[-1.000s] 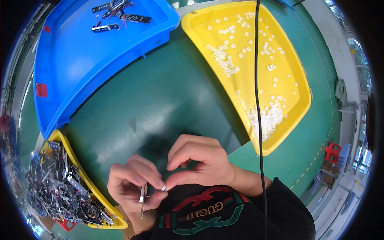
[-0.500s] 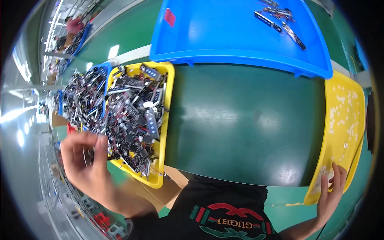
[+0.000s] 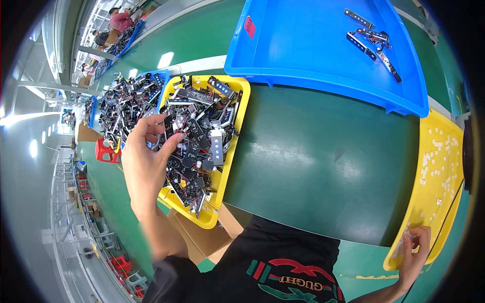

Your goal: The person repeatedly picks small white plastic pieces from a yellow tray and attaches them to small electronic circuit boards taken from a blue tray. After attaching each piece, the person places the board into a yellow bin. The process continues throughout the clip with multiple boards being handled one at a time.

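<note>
My left hand (image 3: 146, 161) is over the left side of a yellow bin (image 3: 242, 106). Its thumb and fingers are spread apart at a heap of small black electronic modules (image 3: 194, 146) with thin wires. Whether the fingertips touch a module cannot be made out. Far to the right, my right hand (image 3: 415, 250) is at the near end of a yellow tray (image 3: 422, 202) strewn with small white pieces (image 3: 438, 160). Its fingers are curled towards the thumb, and whatever is between them is hidden.
A large blue tray (image 3: 303, 45) at the back holds several long modules (image 3: 361, 46). Left of the yellow bin stands a blue bin heaped with more modules (image 3: 126, 103). A green work surface (image 3: 323, 156) lies between bin and tray. Below are a cardboard box (image 3: 197, 237) and red stool (image 3: 106, 151).
My left hand has moved forward and right, from beside the yellow bin to over its modules, and its fingers have parted. My right hand has lowered slightly and its fingers have curled in.
</note>
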A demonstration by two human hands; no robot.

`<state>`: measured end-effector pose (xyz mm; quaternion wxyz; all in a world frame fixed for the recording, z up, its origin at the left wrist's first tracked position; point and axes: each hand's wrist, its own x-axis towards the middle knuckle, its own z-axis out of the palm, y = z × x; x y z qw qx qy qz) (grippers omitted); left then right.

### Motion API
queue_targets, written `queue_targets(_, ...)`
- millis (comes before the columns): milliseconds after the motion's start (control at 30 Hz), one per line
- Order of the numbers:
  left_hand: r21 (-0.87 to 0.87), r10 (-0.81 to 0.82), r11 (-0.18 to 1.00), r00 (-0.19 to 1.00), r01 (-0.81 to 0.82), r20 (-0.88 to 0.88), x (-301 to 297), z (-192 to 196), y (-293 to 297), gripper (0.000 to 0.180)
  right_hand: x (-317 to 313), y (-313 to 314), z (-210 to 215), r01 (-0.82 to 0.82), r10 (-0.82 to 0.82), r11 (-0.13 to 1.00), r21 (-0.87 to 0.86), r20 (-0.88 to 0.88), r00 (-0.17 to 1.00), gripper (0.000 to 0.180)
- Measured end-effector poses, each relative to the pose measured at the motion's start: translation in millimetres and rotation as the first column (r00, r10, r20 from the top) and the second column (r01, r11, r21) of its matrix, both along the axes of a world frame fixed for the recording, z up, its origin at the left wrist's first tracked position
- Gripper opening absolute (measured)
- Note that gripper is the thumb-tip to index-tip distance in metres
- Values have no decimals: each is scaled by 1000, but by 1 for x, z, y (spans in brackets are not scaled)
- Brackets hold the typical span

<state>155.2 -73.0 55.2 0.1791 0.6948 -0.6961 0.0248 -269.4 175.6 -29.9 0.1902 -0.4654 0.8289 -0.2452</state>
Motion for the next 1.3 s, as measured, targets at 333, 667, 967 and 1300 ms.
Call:
queue_targets(333, -173, -209, 966, 975, 193, -79, -27, 39, -19, 26, 7, -13, 18, 23, -24, 1000, 20, 46, 999, 13)
queue_targets(667, 211, -765, 588, 452, 781, 459, -244, 1, -135, 18, 7, -3, 27, 95, -99, 989, -115, -30, 995, 15)
queue_targets(967, 261, -838, 504, 391, 824, 382, -287, -62, -163, 15, 12, 11, 18, 227, -252, 874, -430, -1, 968, 14)
queue_targets(1300, -48, -804, 577, 556, 815, -211, -231, -23, -98, 17, 84, -35, 15, 408, 541, 791, -456, 832, -121, 14)
